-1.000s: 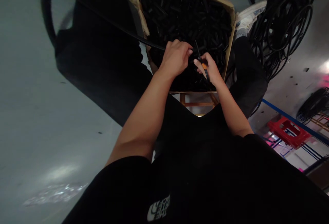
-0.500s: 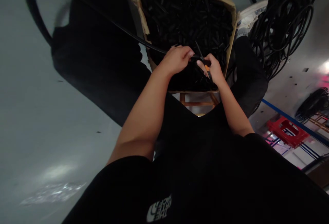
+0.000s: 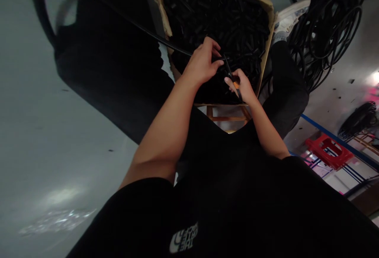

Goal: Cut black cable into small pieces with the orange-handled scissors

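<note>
A long black corrugated tube (image 3: 170, 44) runs from the upper left across my thigh to my left hand (image 3: 201, 62). My left fingers are curled round the tube close to its end, with the thumb below. In my right hand (image 3: 244, 86) I grip scissors (image 3: 236, 84) with black and orange handles. Their dark blades point up and left, close to the tube's end; whether they touch it I cannot tell. Both hands are over a cardboard box (image 3: 268, 38) filled with short black tube pieces (image 3: 204, 13).
Beneath the box shows a wooden stool (image 3: 225, 119). Coils of black tubing (image 3: 328, 32) lie on the floor at the upper right, beside my shoe (image 3: 291, 15). A red plastic stool (image 3: 330, 151) and a blue rail (image 3: 325, 131) are further right.
My left hand has risen slightly and its fingers have lifted and parted more. My right hand with the scissors has moved slightly down. The tube's loop at the upper left has shifted.
</note>
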### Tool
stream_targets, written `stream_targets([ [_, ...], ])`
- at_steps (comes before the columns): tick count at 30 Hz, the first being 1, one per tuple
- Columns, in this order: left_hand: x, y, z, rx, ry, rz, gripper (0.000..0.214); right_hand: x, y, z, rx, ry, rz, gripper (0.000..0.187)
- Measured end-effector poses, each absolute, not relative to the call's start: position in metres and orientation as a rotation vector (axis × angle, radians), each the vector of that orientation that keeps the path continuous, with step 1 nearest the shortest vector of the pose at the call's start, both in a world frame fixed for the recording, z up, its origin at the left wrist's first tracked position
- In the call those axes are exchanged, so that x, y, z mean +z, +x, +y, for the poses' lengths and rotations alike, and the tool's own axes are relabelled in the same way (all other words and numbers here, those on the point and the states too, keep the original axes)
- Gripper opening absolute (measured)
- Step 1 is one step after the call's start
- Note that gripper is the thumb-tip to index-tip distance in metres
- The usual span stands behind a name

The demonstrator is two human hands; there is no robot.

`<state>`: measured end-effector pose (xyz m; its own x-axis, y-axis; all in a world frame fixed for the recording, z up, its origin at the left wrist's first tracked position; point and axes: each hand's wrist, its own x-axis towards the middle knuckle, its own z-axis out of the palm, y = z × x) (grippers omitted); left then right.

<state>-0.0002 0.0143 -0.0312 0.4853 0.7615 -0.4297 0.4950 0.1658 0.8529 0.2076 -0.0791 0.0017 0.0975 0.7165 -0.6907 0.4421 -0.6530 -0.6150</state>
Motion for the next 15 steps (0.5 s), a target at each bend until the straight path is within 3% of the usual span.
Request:
stream_targets([
  [6,-0.032,-0.009,0.018,0.217,1.572,1.184,0.037,0.001,0.223,-0.075,1.551,-2.151,-1.077,0.077],
  [15,-0.001,0.000,0.023,0.063,1.653,1.211,0.054,-0.015,0.222,-0.077,1.595,-2.071,-1.100,0.074],
])
